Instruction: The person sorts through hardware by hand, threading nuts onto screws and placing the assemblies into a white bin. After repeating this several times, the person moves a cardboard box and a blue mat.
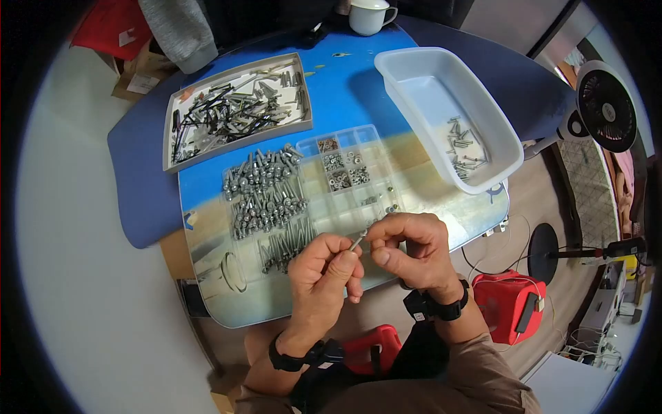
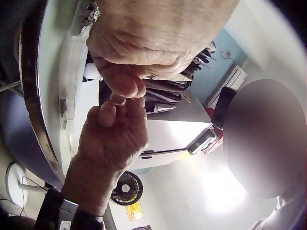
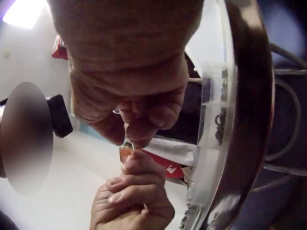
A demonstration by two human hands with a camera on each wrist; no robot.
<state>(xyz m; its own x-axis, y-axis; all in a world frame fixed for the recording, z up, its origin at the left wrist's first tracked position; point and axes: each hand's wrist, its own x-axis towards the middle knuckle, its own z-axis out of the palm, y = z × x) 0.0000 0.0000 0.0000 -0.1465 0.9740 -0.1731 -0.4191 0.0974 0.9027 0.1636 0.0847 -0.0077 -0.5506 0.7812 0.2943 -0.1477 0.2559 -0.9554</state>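
A thin metal screw (image 1: 357, 241) points up and to the right from between the thumb and index finger of my left hand (image 1: 321, 276), which pinches it. Curled toward its upper end, the fingertips of my right hand (image 1: 417, 252) work right at the tip. The right wrist view shows a sliver of the screw (image 3: 133, 145) between the fingertips of both hands. Anything small on the screw's tip is hidden by the fingers. Just beyond the hands lies a clear compartment box (image 1: 317, 148) with nuts and washers sorted in it.
Left of the compartment box are piles of bolts (image 1: 265, 207). Behind them stands a shallow carton (image 1: 308, 124) of mixed screws. A white plastic tub (image 1: 414, 103) with some screws is at the right. A lidded mug (image 1: 367, 19) stands at the back, a fan (image 1: 607, 103) far right.
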